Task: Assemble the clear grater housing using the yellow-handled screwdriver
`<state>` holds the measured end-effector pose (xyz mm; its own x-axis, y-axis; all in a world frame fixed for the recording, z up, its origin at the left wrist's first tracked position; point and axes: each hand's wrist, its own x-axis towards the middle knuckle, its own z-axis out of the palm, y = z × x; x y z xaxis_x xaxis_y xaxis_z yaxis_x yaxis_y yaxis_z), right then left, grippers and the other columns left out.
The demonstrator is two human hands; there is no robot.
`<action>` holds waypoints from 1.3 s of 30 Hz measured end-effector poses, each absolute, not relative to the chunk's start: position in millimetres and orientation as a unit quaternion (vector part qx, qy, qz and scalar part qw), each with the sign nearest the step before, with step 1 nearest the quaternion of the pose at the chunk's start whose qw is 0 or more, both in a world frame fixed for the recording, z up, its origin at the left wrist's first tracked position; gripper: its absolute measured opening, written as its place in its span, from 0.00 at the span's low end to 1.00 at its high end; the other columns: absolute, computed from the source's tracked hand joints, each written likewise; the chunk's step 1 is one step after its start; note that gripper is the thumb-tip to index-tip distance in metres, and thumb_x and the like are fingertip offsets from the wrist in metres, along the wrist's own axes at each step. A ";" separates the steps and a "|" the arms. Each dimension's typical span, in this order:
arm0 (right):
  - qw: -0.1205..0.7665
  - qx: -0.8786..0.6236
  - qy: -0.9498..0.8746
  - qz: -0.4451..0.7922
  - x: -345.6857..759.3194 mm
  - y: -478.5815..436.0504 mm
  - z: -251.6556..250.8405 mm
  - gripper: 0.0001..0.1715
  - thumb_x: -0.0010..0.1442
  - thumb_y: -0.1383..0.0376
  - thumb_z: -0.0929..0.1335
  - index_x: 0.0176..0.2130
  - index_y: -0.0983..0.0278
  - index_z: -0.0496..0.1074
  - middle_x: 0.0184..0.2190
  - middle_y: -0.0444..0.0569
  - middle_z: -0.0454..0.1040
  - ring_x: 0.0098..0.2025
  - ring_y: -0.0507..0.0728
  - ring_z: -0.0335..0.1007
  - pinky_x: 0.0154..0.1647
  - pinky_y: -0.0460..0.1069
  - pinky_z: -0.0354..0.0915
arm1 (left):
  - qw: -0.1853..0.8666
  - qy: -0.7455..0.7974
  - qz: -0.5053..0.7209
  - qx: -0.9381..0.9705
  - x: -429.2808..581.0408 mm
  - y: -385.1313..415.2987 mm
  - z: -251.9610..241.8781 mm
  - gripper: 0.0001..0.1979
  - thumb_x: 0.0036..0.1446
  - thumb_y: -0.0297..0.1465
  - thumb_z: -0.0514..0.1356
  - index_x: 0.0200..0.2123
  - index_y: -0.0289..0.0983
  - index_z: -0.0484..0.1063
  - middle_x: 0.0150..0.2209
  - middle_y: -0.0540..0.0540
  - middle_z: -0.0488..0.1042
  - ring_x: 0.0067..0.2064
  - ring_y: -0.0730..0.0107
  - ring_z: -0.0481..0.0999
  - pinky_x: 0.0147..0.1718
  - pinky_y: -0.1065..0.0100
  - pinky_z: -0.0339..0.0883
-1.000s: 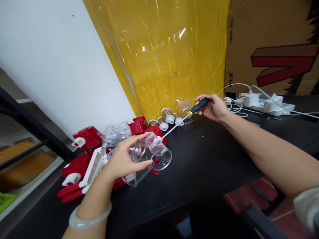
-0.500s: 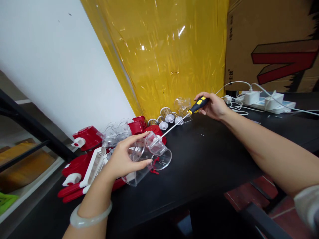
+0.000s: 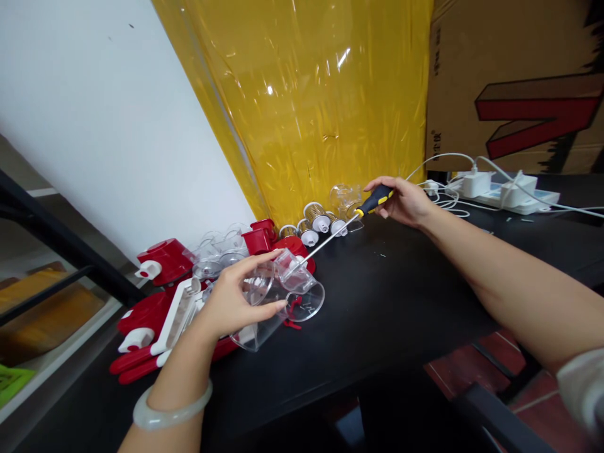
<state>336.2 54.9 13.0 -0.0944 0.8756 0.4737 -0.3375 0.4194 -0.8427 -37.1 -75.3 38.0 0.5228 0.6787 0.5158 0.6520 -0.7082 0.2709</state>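
Note:
My left hand (image 3: 238,296) grips a clear plastic housing (image 3: 259,330), thumb and forefinger spread around its side. In my right hand (image 3: 403,198) is a screwdriver (image 3: 372,202) with a black and yellow handle, the fingers wrapped round it. Its long metal shaft slants down to the left, and the tip reaches into the square neck of the clear housing. Whether the tip sits on a screw is too small to make out. Through and beside the clear plastic, a small red part (image 3: 293,308) and several screws (image 3: 309,308) show on the black table (image 3: 368,314).
Red housings (image 3: 163,261), red-handled white parts (image 3: 172,321) and clear plastic pieces (image 3: 219,248) crowd the left. Several metal grater drums (image 3: 317,217) lie at the back by the yellow sheet (image 3: 330,107). A power strip (image 3: 509,195) with white cables and a cardboard box (image 3: 514,82) are right.
Hardly anything differs. The screwdriver handle has turned slightly in my right hand, its yellow patches now lower. My left hand and the clear housing stay in place.

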 end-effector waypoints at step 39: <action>0.635 -0.244 -0.554 0.481 333.6 57.2 12.4 0.17 0.62 0.51 0.68 0.32 0.61 0.69 0.20 0.44 0.68 0.19 0.52 0.64 0.19 0.48 0.63 | 0.003 0.395 0.311 0.865 -39.3 -71.5 33.3 0.36 0.49 0.37 0.72 0.62 0.43 0.70 0.58 0.40 0.77 0.56 0.50 0.78 0.57 0.52 0.72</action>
<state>333.6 57.2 12.4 -0.0754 0.8805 0.4681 -0.3392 0.4188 -0.8423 -39.3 -71.5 33.3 0.4955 0.6842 0.5351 0.6811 -0.6884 0.2496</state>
